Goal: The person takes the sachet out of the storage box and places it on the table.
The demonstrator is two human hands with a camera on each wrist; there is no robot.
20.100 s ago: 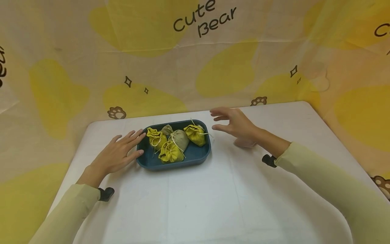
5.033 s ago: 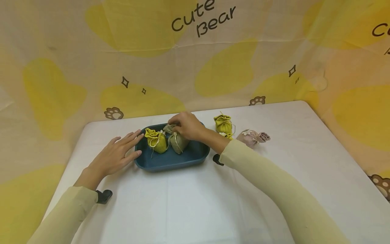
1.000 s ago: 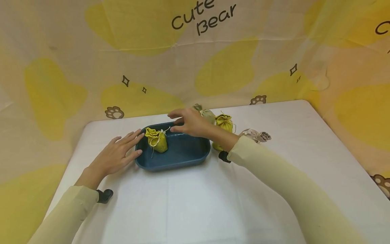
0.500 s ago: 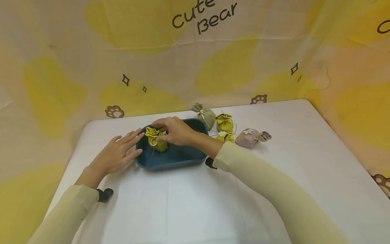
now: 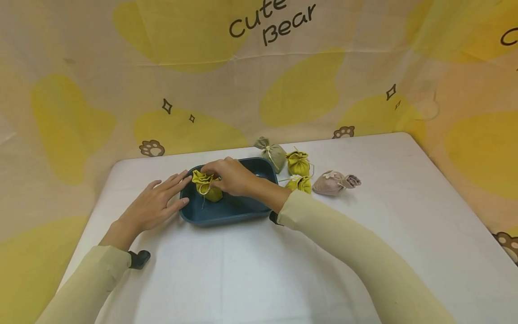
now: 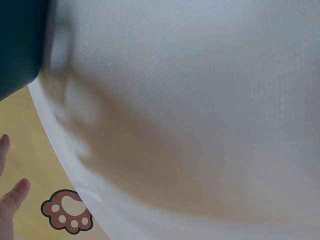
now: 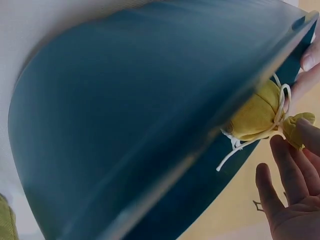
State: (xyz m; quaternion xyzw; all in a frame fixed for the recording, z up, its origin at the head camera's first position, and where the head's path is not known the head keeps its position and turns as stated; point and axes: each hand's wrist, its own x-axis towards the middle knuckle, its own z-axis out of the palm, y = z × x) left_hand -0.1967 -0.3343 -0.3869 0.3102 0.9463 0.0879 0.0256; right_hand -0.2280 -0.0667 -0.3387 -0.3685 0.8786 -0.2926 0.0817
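Note:
A yellow drawstring pouch (image 5: 212,193) stands at the left end of the dark blue tray (image 5: 226,220). My right hand (image 5: 232,176) reaches across the tray and pinches the gathered neck of this pouch. In the right wrist view the same pouch (image 7: 256,112) shows its white cord, with thumb and fingers at its ruffled top. My left hand (image 5: 159,204) rests with straight fingers against the tray's left rim. The left wrist view catches just a few of its fingertips (image 6: 17,192) and a corner of the tray (image 6: 20,50).
Right of the tray, a grey-green pouch (image 5: 274,155), two yellow pouches, one at the back (image 5: 298,163) and one nearer (image 5: 300,184), and a pinkish pouch (image 5: 332,183) lie on the white table (image 5: 259,274). A patterned yellow cloth (image 5: 202,90) hangs behind.
The grey-green pouch and two yellow pouches have gone from the tray to the table. My right hand has since moved left and taken hold of the pouch in the tray. The left hand stays put.

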